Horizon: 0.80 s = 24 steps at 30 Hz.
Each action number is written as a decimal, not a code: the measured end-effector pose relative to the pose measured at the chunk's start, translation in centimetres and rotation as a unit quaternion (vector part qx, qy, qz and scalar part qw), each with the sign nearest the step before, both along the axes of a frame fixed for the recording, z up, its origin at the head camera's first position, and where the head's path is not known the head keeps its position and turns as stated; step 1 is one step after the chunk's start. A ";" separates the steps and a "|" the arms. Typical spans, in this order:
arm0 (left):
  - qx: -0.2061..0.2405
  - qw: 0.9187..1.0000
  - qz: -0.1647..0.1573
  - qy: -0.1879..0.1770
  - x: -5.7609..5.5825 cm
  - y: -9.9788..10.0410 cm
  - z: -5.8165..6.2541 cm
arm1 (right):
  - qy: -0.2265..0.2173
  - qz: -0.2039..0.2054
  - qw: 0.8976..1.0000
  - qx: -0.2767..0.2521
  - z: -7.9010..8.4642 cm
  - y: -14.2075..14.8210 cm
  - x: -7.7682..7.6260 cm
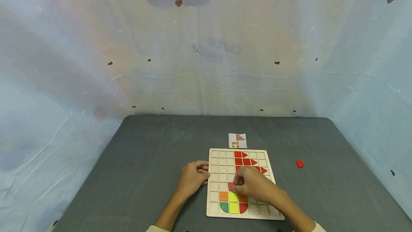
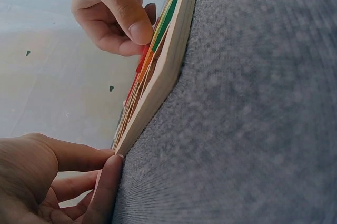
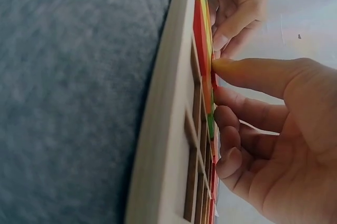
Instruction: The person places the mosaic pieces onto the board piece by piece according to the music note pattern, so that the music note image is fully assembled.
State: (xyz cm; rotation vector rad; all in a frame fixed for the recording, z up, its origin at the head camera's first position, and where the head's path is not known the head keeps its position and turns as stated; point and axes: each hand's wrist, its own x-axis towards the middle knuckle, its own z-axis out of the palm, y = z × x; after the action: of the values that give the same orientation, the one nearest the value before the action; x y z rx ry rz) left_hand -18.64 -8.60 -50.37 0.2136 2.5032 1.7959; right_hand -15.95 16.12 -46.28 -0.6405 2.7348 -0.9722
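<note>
A square wooden grid board (image 1: 214, 178) lies on the table with flat coloured pieces in some of its cells. My left hand (image 1: 192, 178) holds the board's left edge, thumb and index fingertip meeting there in the left wrist view. Over the lower middle cells my right hand (image 1: 252, 184) pinches a red square piece (image 1: 230, 186), just above the upper yellow square (image 1: 233, 197). In the right wrist view, the right thumb and index finger (image 3: 247, 71) are close together at the board's face. Red squares and triangles (image 1: 254, 162) form rows in the upper part, partly hidden by this hand.
A small printed pattern card (image 1: 237, 141) sits beyond the board's far edge. To the right, a loose red piece (image 1: 300, 163) with a curved side lies on the dark grey table (image 1: 154, 146). Pale sheeting (image 1: 199, 92) hangs behind and at both sides.
</note>
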 end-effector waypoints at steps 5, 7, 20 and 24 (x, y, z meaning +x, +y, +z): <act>-0.001 1.000 -0.001 0.000 0.0 0.0 0.0 | 0.008 -0.004 1.000 0.008 -0.1 0.0 0.1; -0.002 1.000 -0.001 0.000 0.0 0.0 0.0 | 0.008 -0.001 1.000 0.006 -0.1 0.1 0.1; -0.004 1.000 0.003 0.005 0.1 0.0 0.1 | 0.019 -0.011 0.999 -0.032 0.5 1.5 -0.1; -0.004 1.000 0.003 0.004 0.0 0.0 0.1 | 0.026 -0.024 0.998 -0.050 0.4 2.6 -0.2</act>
State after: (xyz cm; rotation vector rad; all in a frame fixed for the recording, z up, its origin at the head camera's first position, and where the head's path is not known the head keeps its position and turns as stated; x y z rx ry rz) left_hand -18.59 -8.58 -50.28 0.2137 2.5184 1.7905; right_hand -16.20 18.70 -45.92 -0.6270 2.7731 -1.1237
